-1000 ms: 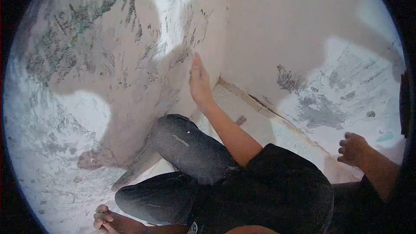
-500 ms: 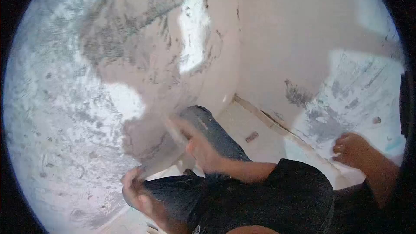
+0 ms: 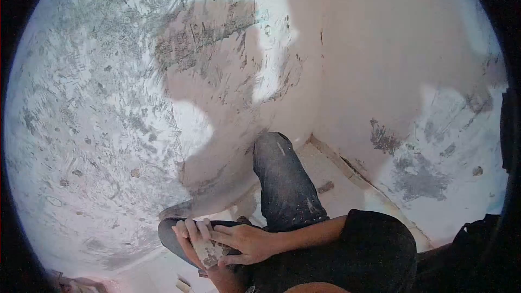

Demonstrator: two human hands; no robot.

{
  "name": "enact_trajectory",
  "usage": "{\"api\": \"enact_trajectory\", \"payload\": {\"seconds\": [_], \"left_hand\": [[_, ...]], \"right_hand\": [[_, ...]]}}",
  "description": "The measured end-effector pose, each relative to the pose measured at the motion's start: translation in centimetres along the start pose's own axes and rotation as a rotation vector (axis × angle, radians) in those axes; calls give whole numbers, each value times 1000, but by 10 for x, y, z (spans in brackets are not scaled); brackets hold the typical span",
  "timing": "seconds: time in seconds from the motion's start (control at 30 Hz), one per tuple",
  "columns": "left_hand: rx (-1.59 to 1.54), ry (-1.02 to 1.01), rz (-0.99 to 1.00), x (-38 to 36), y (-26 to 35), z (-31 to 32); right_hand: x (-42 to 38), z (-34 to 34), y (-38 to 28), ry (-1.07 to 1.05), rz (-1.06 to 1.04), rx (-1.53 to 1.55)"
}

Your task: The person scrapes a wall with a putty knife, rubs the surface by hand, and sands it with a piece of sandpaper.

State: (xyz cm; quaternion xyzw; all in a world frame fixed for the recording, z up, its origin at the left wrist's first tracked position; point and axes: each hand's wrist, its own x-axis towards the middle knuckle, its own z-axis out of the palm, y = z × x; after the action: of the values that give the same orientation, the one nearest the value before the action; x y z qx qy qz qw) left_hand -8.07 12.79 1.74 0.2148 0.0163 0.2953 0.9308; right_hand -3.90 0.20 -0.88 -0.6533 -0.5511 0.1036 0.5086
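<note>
Both hands now off the wall, left hand and right hand together, clamped on a scraper near the knee.

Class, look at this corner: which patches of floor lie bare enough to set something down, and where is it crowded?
One bare strip of pale floor lies between the raised dark-jeaned knee and the cracked base of the right-hand plastered wall. Another pale patch lies at lower left, below the scraped left wall. It is crowded at the lap, where the left hand and right hand close on a small plaster-caked piece.
</note>
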Motion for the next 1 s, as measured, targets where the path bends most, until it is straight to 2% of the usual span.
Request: {"api": "enact_trajectory", "payload": {"seconds": [0.07,0.13,0.2,0.27,0.33,0.37,0.4,0.43,0.47,0.53,0.6,0.63,0.67,0.73,0.8,0.87,0.93,1.0], "left_hand": [[-13,-111,-6,8,7,-13],[-48,-84,-6,9,5,-18],[56,-122,-57,7,3,-17],[122,-149,-94,5,-6,-7],[875,53,347,5,-30,12],[1017,-106,430,5,-29,6],[1031,-118,417,6,-31,9],[1236,-251,541,9,-37,18],[1438,-391,665,11,-43,28],[1547,-702,728,23,-57,58],[1692,-1032,787,41,-77,97],[1798,-1177,819,50,-90,116],[1813,-1205,808,62,-104,127],[1836,-1432,831,89,-138,148],[1922,-1515,833,114,-167,168],[2008,-1599,831,139,-195,179],[2096,-1622,1019,167,-219,180],[2129,-1615,1037,188,-236,181]], "right_hand": [[1,-8,-10,-142,84,40],[1,-14,-14,-186,120,61],[-1,-22,-12,-227,156,84],[-9,-32,-3,59,136,67],[-10,-65,12,403,187,14],[-10,-96,8,580,181,16],[-16,-123,32,709,199,-302],[-16,-152,27,800,338,-166],[-15,-176,35,979,337,-195],[-15,-217,70,1139,175,-273],[-8,-249,105,1216,155,-21],[-6,-258,109,1237,157,-6],[-2,-263,109,1216,196,43],[5,-277,124,1208,223,103],[8,-286,155,1191,125,-46],[8,-292,140,1191,181,-95],[12,-297,138,1183,230,-145],[13,-302,148,1181,211,-303]]}}
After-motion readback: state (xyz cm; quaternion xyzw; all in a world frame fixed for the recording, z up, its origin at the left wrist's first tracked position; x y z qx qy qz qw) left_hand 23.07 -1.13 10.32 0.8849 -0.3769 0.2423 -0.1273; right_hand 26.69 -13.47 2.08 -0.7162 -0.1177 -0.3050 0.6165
